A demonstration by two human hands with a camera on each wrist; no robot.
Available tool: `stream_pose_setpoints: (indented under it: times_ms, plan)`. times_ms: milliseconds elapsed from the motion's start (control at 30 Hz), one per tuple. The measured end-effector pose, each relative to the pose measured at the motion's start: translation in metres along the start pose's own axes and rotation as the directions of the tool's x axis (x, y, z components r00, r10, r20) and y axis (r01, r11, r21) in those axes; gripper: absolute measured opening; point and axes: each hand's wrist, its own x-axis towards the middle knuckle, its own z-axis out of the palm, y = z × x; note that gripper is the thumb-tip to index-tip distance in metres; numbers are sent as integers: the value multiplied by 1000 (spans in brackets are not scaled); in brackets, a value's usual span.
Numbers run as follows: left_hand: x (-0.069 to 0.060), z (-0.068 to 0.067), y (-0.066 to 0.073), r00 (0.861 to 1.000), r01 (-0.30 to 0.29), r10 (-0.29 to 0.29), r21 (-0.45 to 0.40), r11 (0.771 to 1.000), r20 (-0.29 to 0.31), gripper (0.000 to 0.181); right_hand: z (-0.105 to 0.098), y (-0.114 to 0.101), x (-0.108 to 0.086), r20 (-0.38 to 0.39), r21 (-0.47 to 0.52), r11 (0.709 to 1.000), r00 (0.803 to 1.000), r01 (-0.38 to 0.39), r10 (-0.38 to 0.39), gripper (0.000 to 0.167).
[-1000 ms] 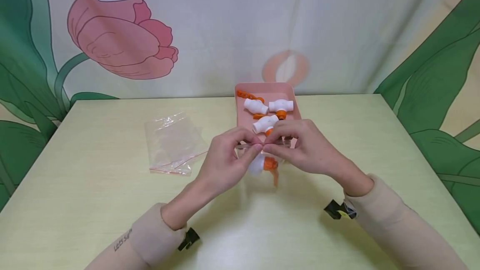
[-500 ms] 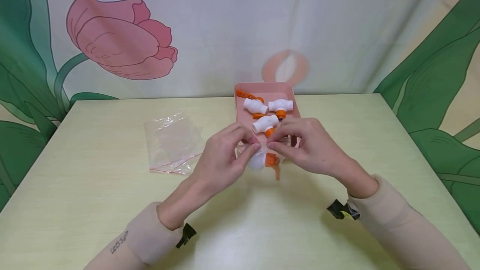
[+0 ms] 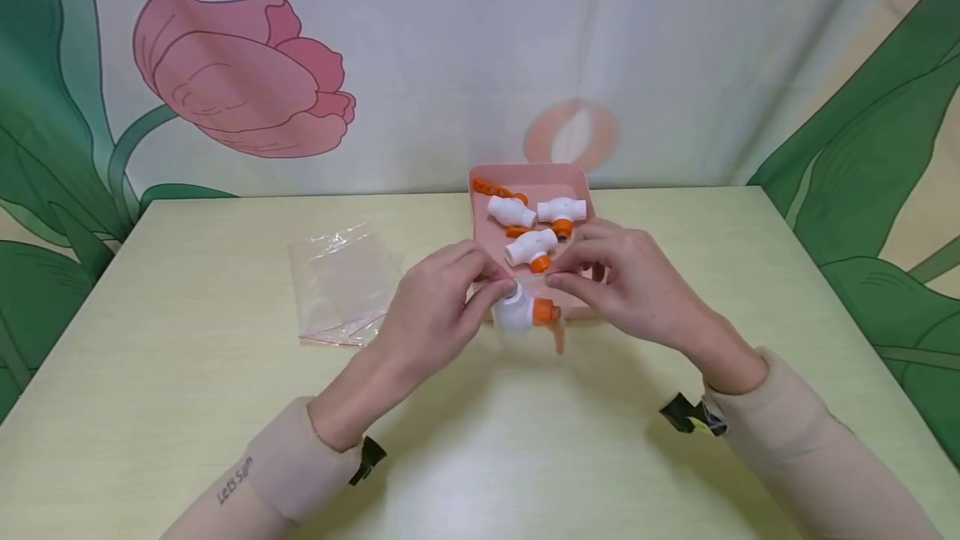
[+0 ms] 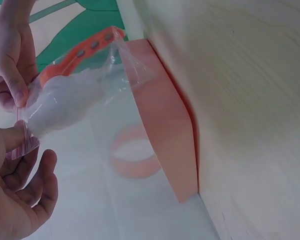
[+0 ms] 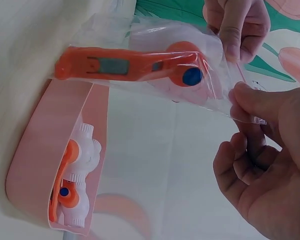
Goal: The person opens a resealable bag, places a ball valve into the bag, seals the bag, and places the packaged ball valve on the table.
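Note:
A clear zip bag [image 5: 217,95] hangs between my two hands with a white ball valve [image 3: 515,312] inside it. The valve's orange handle [image 5: 125,65] points down through the plastic. My left hand [image 3: 442,307] pinches the bag's top edge on the left between thumb and forefinger. On the right, the thumb and fingers of my right hand [image 3: 626,282] pinch the same edge. A gap separates the two pinches, and the left wrist view shows the pink zip strip [image 4: 24,147] at the fingers. Behind and below the bag is a pink tray [image 3: 480,232].
In the tray lie several white ball valves [image 3: 512,212] with orange handles. A second clear zip bag [image 3: 345,290] lies flat on the table [image 3: 187,407], left of the tray. A printed cloth [image 3: 420,65] hangs behind the table's far edge.
My hands have moved apart along the bag's top edge, left hand leftward and right hand rightward and slightly up. The bagged valve has risen slightly and shows more plainly between them.

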Motion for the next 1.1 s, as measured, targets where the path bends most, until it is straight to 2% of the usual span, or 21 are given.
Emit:
stream_pose_setpoints:
  times_ms: [267,467,700,800,900,1000,1100]
  plan:
    - [1,-3,-5,1000,19,-19,34,999,-9,17,-5,1,-3,32,40,999,999,-11,10,18]
    - [0,-2,-8,998,-13,16,49,999,-57,23,-7,2,-4,-4,31,999,1000,-19,19,17]
    - [-1,-1,-9,998,-8,11,38,999,-62,29,-7,4,-5,-32,23,999,998,-46,47,15]
    - [-1,0,-8,999,7,-7,-11,1000,-45,28,-8,5,-5,-55,32,998,996,-62,64,14]
    - [0,2,-7,999,44,-43,-112,993,10,26,-8,6,-6,-71,49,995,993,-89,92,14]
    - [1,5,-6,993,105,-91,-224,969,71,25,-8,8,-6,-87,59,990,987,-130,134,12]
    - [0,9,-6,987,151,-124,-320,935,104,24,-8,10,-7,-105,71,983,978,-172,179,12]
